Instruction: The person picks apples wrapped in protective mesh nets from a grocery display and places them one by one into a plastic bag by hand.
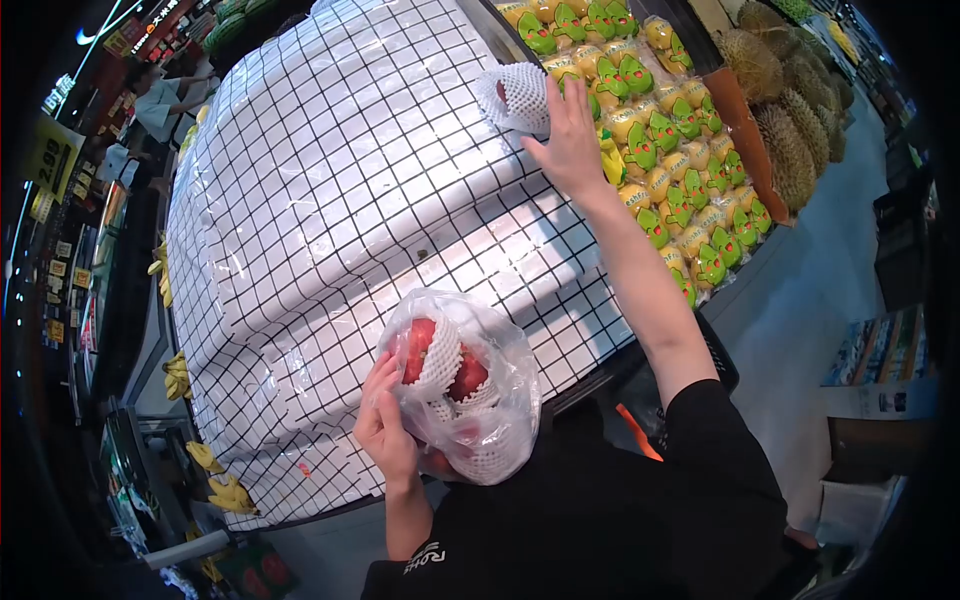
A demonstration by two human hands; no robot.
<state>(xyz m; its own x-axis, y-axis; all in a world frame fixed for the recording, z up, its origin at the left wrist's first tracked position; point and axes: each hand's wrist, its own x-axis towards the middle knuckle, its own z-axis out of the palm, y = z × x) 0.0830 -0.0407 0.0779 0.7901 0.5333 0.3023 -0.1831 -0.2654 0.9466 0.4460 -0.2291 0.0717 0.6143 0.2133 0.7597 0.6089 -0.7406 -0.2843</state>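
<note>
A clear plastic bag at the front edge of the display holds several red fruits in white foam nets. My left hand is at the bag's left side, its fingers closed on the plastic; part of the grip is hidden. Farther up, one more foam-netted fruit lies on the display, with a dark red patch showing through the net opening. My right hand is at that fruit's right side, fingers stretched and thumb apart. It looks to be touching the net, but I cannot tell whether it presses on it.
A stepped display has a white cover with a black grid. To the right, wrapped yellow fruits with green leaf-shaped labels fill a tray, and durians lie beyond. Bananas line the left edge. A person is at the far left.
</note>
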